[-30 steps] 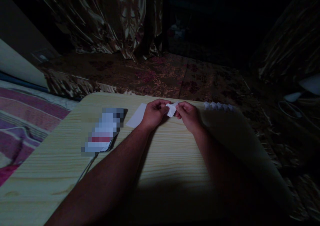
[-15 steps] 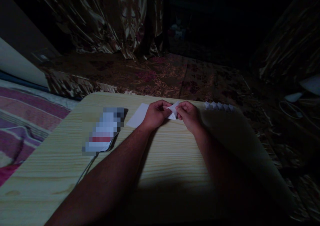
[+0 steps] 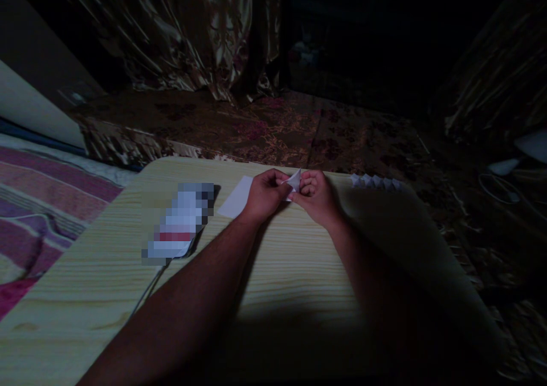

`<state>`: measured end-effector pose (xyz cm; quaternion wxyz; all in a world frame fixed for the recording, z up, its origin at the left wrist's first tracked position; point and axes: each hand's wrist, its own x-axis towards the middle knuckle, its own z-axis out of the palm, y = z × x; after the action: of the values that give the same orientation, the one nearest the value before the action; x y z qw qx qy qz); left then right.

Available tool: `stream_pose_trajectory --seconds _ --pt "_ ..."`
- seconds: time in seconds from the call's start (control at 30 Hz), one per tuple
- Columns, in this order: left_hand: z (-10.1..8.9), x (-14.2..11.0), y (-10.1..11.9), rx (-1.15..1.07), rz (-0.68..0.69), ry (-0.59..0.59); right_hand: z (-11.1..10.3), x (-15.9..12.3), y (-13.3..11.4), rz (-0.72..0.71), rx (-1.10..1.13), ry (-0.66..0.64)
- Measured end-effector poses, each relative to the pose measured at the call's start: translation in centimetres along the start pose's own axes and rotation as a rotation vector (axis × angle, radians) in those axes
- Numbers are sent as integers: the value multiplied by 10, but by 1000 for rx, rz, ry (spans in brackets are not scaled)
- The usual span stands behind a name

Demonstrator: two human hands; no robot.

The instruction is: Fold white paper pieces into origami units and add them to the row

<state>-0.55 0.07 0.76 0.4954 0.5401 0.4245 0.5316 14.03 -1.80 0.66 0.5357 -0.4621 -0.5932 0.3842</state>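
Note:
A small folded white paper [image 3: 294,180] with a pointed top is held just above the far part of the wooden table [image 3: 294,272]. My left hand [image 3: 268,194] pinches it from the left between thumb and fingers. My right hand [image 3: 315,194] has its fingers curled and its thumb at the paper's lower right edge, pinching it there. Under and beside my left hand lies a flat white sheet of paper [image 3: 236,196], partly covered by the hand.
Several small folded paper pieces [image 3: 376,182] stand in a row at the far right edge. A blurred-out phone [image 3: 179,220] with a white cable [image 3: 147,289] lies at left. Beyond the table is a patterned cloth surface [image 3: 256,126]; a striped bedspread [image 3: 55,198] is at left.
The folded paper has turned so that its point stands more upright. My right fingers have shifted and curled, with the thumb now lower. My left hand has hardly moved.

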Motion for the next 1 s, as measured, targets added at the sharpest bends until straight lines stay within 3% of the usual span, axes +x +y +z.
stream_pose_trajectory --seconds 0.3,0.77,1.0 --pt "2 -1 1 25 25 -10 -6 5 1 118 113 16" --pt "1 -4 7 -29 -1 -147 -19 6 6 175 213 -109" --pt "-1 -3 7 -71 19 -154 -25 7 4 207 341 -174"
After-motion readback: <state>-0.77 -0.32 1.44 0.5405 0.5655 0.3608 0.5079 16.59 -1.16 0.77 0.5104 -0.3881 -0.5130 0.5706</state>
